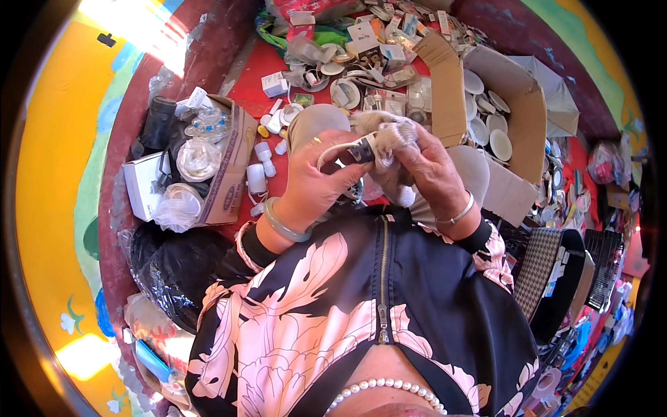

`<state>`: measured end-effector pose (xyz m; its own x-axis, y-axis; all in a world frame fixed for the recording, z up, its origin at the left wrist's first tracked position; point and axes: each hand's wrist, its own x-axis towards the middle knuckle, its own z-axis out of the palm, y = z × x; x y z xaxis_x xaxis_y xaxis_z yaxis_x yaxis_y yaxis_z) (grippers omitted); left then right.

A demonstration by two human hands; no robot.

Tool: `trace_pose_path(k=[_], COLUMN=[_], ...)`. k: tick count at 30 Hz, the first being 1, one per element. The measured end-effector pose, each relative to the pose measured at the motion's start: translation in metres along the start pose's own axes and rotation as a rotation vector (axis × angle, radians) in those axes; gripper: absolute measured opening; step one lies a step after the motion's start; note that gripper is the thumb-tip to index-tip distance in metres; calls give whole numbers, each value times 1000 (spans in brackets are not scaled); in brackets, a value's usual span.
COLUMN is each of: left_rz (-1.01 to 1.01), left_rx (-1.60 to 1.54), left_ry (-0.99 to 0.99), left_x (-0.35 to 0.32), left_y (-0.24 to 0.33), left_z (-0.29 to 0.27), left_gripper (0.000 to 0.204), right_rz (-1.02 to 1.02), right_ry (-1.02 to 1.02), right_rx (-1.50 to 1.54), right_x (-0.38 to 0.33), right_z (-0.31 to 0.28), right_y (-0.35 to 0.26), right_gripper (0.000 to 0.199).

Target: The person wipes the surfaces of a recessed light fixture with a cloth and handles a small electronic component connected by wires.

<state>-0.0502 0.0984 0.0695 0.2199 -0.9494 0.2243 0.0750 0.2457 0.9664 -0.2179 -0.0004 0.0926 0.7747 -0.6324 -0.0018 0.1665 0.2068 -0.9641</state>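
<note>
My left hand (313, 174) is closed around a thin white ring-like piece (329, 153) with a small dark block (360, 150) on its right side. The exact kind of this piece is unclear. In my right hand (436, 167) is a bunched beige cloth (393, 142), pressed up against the dark block. Both hands are held close together in front of my chest, over my lap. Part of the piece is hidden behind the left fingers and the cloth.
At left, an open cardboard box (236, 163) holds wrapped goods beside a black plastic bag (170, 271). At right stands a cardboard box (524, 104) of white round discs (500, 144). White bulbs (257, 179) lie on red cloth; small packages (368, 42) are heaped farther off.
</note>
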Motion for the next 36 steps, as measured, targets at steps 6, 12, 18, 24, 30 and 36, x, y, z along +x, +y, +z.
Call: trace_pose_path(k=[6, 12, 18, 24, 30, 36], left_rz=[153, 256, 94, 108, -65, -22], left_rx=[291, 446, 311, 162, -210, -309], left_ry=[-103, -148, -90, -35, 103, 181], left_x=[-3, -1, -5, -4, -14, -15], left_y=[8, 6, 6, 4, 28, 48], left_z=[5, 2, 6, 5, -20, -38], left_gripper=[34, 32, 25, 25, 29, 30], right_rz=[186, 244, 41, -2, 181, 0], right_ry=[-2, 24, 155, 215, 235, -11], right_rx=[22, 128, -161, -169, 321, 417], right_x=[0, 0, 5, 9, 22, 23], right_z=[2, -1, 7, 10, 10, 4], right_y=[-16, -11, 3, 9, 15, 8], right_gripper=[34, 29, 24, 25, 24, 27])
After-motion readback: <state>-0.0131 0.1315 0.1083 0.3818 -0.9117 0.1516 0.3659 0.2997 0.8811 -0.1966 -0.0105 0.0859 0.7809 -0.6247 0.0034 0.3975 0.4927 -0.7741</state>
